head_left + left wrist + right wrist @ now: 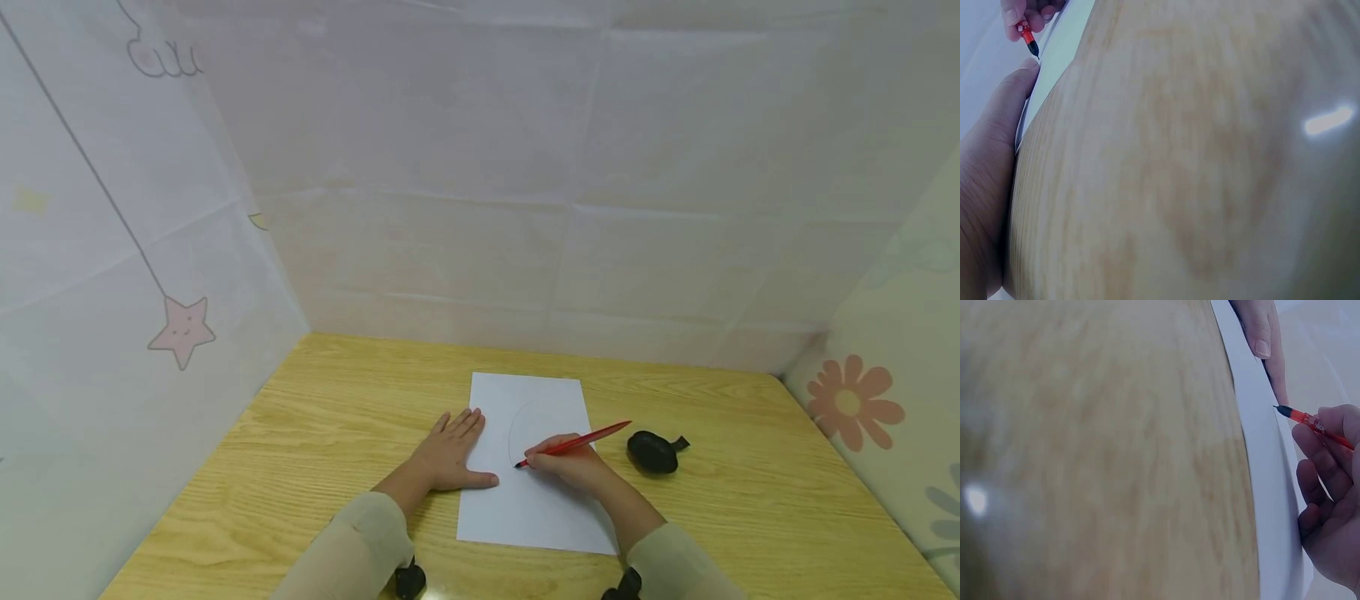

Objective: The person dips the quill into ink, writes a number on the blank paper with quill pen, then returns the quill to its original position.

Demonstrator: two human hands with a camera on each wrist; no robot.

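A white sheet of paper [510, 517] lies on the wooden table, with a thin curved line [511, 433] drawn on it. My right hand [573, 467] pinches a red pen [592, 437] whose dark tip touches the paper at the lower end of that curve. In the right wrist view the pen [1310, 420] sits between thumb and forefinger, the other fingers curled below. My left hand [448, 457] rests flat with fingers spread, its thumb and fingertips on the paper's left edge. The left wrist view shows only part of the left hand [991, 150].
A black rounded object [652, 452] with a short tab lies on the table [750, 483] to the right of the paper. Light cloth walls [450, 167] with printed figures, such as a pink star [182, 332] and an orange flower [855, 402], border the table's back and sides.
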